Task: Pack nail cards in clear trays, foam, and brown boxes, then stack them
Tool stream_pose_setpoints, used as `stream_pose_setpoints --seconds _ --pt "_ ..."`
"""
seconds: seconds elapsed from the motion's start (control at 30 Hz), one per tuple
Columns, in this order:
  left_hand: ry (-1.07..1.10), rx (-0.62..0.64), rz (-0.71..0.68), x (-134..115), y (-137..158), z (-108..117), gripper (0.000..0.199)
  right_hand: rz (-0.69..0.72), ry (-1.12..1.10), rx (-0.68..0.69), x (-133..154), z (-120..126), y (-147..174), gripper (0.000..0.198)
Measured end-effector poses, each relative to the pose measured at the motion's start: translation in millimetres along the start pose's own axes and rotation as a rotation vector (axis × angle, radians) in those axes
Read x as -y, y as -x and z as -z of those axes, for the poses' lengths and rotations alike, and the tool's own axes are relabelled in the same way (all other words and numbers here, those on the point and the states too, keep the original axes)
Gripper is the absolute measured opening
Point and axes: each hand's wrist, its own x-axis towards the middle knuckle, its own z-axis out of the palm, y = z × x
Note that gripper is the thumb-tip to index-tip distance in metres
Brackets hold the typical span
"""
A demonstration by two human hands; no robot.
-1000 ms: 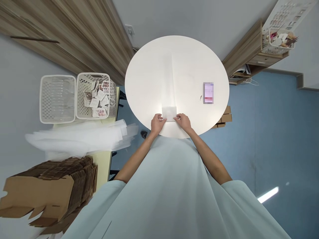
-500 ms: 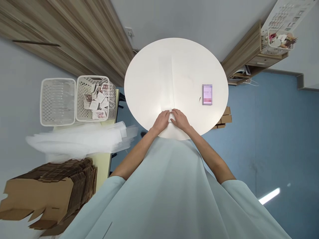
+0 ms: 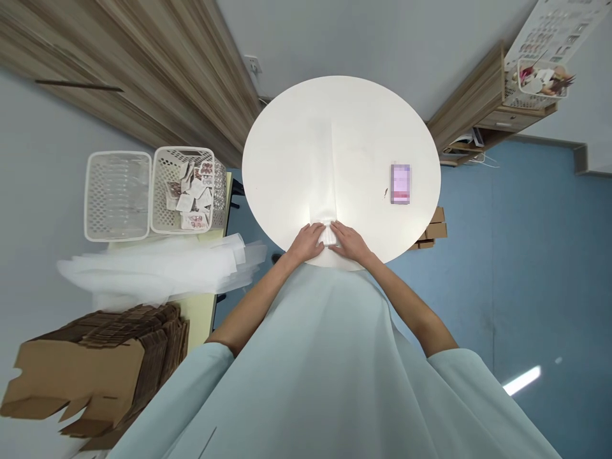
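A thin, translucent white wrapping sheet (image 3: 322, 167) lies as a long strip down the middle of the round white table (image 3: 277, 146). Its near end is folded into a small white bundle (image 3: 328, 236) close to the table's front edge. My left hand (image 3: 306, 243) grips the bundle's left side, fingers curled on top and thumb at the near edge. On the right side my right hand (image 3: 351, 243) grips it in the same way. What the bundle contains is hidden.
A phone-like device (image 3: 400, 184) with a pink screen lies on the table's right. At left are a white basket of small packets (image 3: 191, 197), an open basket (image 3: 118, 196), white sheets (image 3: 157, 268) and flattened cardboard boxes (image 3: 86, 376). Small boxes (image 3: 436, 223) stand beyond the table's right edge.
Both hands have come slightly nearer to me and moved a little apart, so more of the white bundle shows between them. The view has shifted slightly.
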Motion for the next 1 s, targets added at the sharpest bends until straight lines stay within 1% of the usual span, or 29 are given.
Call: stream_pose_setpoints --seconds 0.1,0.2,0.23,0.3,0.4,0.47,0.57,0.67,0.73,0.8,0.87,0.9,0.97,1.0 --pt "0.08 0.004 0.035 0 16 -8 0.069 0.012 -0.001 -0.02 8 -6 15 0.072" --pt "0.194 -0.028 0.105 0 25 -12 0.076 -0.017 -0.026 -0.047 11 -6 18 0.067" --pt "0.239 -0.052 0.14 1 25 -12 0.074 -0.038 -0.042 -0.058 11 -5 16 0.064" --pt "0.333 -0.107 0.23 1 22 -10 0.064 -0.102 -0.087 -0.083 11 -3 10 0.056" --pt "0.425 -0.167 0.391 2 13 -3 0.046 -0.25 -0.162 -0.108 10 2 -3 0.047" --pt "0.425 -0.186 0.471 4 5 1 0.039 -0.333 -0.2 -0.117 10 5 -11 0.045" --pt "0.398 -0.214 0.525 9 -8 3 0.032 -0.385 -0.268 -0.168 7 7 -23 0.042" --pt "0.36 -0.235 0.584 12 -19 1 0.026 -0.415 -0.37 -0.234 2 5 -33 0.037" --pt "0.341 -0.253 0.633 11 -24 -2 0.023 -0.471 -0.429 -0.258 -2 2 -40 0.032" --pt "0.33 -0.28 0.67 8 -27 -6 0.022 -0.541 -0.442 -0.265 -4 0 -45 0.036" --pt "0.288 -0.332 0.669 6 -29 -8 0.031 -0.55 -0.384 -0.269 -6 0 -51 0.045" --pt "0.25 -0.364 0.639 5 -30 -8 0.039 -0.512 -0.332 -0.265 -7 2 -54 0.05" --pt "0.157 -0.391 0.503 6 -33 -5 0.055 -0.375 -0.221 -0.232 -10 7 -61 0.057" --pt "0.116 -0.365 0.407 7 -36 -3 0.061 -0.297 -0.177 -0.199 -12 10 -65 0.06"
